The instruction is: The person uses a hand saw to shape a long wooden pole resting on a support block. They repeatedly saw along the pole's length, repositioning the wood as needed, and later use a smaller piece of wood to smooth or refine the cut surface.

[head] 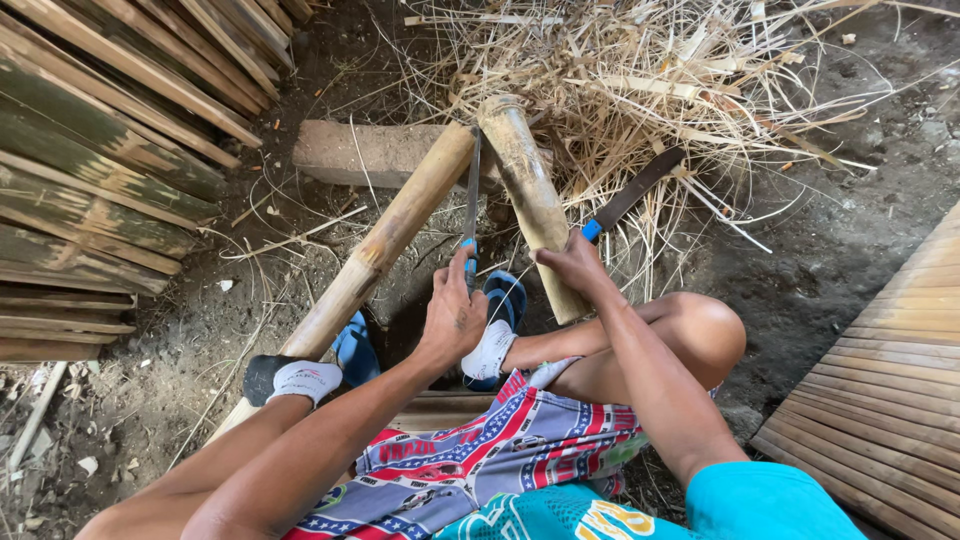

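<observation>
Seated on the dirt floor (200,330), feet in white socks and blue sandals. Landmark: the grey stone block (360,152).

Short pale-brown bamboo section (530,200) leans its top end on the block's right end and slopes down toward the knee. Right hand (575,265) is wrapped around its lower part, steadying it. Left hand (455,315) is clenched on the blue handle of a narrow dark blade (472,185), which runs up toward the block, its edge beside the bamboo section.

Long tan bamboo pole (385,240) also rests on the block, slanting down under the left leg. A second blue-handled dark knife (630,195) lies right of the block on dry bamboo shavings (650,80). Split bamboo slats (90,150) are stacked left of the block.

Risk, by judgement: the blade sits close to the bracing hand; a slip along the smooth rind could reach fingers or the bare knee. The section could also roll off the block.
</observation>
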